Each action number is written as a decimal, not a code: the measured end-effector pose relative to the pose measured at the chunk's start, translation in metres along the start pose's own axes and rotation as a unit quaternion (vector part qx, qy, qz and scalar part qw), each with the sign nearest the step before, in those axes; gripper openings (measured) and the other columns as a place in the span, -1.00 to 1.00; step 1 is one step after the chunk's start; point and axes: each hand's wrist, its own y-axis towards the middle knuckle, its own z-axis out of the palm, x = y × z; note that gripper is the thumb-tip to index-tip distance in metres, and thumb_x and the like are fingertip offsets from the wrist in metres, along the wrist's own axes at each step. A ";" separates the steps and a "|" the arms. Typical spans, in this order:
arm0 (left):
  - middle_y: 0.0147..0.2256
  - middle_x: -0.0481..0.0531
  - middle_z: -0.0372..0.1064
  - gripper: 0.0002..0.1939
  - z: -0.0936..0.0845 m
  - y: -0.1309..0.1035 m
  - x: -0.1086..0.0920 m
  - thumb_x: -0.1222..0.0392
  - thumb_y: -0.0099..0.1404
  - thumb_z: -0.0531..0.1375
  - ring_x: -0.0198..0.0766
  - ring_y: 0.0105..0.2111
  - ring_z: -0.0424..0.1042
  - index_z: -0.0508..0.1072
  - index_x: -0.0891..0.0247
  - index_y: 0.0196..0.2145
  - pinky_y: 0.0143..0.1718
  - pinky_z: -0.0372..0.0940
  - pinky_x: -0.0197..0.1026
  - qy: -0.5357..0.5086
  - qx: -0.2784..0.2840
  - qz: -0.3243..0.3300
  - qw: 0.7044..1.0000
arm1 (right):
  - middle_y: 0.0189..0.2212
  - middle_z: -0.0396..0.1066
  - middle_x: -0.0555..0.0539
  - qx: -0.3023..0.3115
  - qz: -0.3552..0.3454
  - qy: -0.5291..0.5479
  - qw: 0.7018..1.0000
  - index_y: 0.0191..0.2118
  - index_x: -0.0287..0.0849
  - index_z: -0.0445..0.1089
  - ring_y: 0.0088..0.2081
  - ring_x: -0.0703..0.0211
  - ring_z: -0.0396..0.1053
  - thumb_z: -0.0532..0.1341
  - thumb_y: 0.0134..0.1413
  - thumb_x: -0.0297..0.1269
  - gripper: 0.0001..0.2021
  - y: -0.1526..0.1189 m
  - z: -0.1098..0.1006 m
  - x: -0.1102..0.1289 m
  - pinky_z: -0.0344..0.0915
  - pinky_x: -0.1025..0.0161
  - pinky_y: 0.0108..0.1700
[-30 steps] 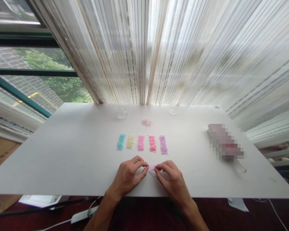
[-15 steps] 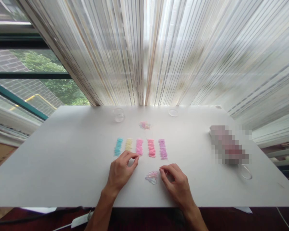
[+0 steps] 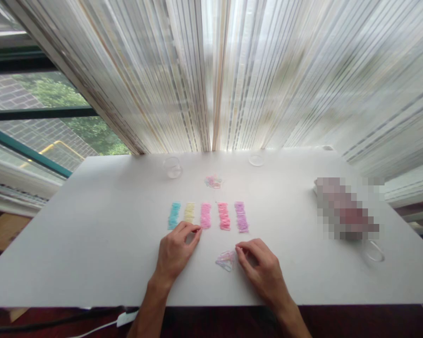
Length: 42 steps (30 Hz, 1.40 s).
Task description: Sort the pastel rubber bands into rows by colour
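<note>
Thumb and forefinger of my left hand are pinched together at the near end of a pink row of small clip-like pieces. Anything between those fingertips is too small to make out. My right hand is also pinched, its fingertips at the edge of a loose pile of pale, looped plastic pieces. What it grips, if anything, cannot be made out. Alongside the pink row lie a blue row, a yellow row, a coral row and a purple row.
Behind the rows is another mixed pile of pastel pieces. A clear round container and a clear round lid stand near the back of the white table. A blurred-out pinkish object with a loop lies at right. Curtains hang behind.
The camera view has shifted slightly, so the table and its things sit a little differently in the picture. Both hands keep nearly the same pinched poses and places.
</note>
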 end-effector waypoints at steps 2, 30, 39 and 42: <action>-0.28 -0.08 0.55 -0.87 0.002 0.000 0.000 0.17 0.41 0.21 -0.30 -0.39 0.53 0.59 0.14 -0.21 -0.38 0.35 -0.31 0.011 -0.001 0.002 1.000 | -0.39 0.44 -0.02 0.002 0.001 0.002 1.000 -0.22 -0.10 0.45 -0.35 0.15 0.41 0.20 0.33 -0.37 -0.91 -0.001 0.000 0.000 0.36 0.24 -0.28; -0.27 -0.04 0.53 -0.80 -0.005 -0.013 -0.008 0.15 0.49 0.12 -0.31 -0.41 0.51 0.55 0.17 -0.19 -0.40 0.34 -0.32 -0.034 -0.050 0.082 0.995 | -0.40 0.44 -0.03 0.003 -0.005 -0.031 0.999 -0.26 -0.09 0.45 -0.37 0.13 0.42 0.17 0.33 -0.33 -0.87 -0.003 0.002 -0.001 0.36 0.23 -0.30; -0.18 0.04 0.51 -0.75 0.005 -0.034 -0.025 0.29 0.30 0.25 -0.15 -0.22 0.56 0.53 0.17 -0.05 -0.19 0.48 -0.16 -0.062 0.081 0.130 0.986 | -0.33 0.45 -0.06 0.035 -0.020 -0.049 0.998 -0.13 -0.09 0.45 -0.28 0.08 0.44 0.15 0.30 -0.38 -0.86 -0.008 0.001 0.001 0.42 0.15 -0.19; -0.20 0.02 0.51 -0.77 0.007 -0.032 -0.028 0.28 0.30 0.26 -0.17 -0.26 0.56 0.53 0.16 -0.08 -0.21 0.48 -0.18 -0.066 0.101 0.127 0.985 | -0.31 0.44 -0.06 0.063 -0.021 -0.073 0.995 -0.10 -0.07 0.45 -0.24 0.05 0.44 0.22 0.27 -0.36 -0.88 -0.013 -0.003 0.006 0.43 0.12 -0.16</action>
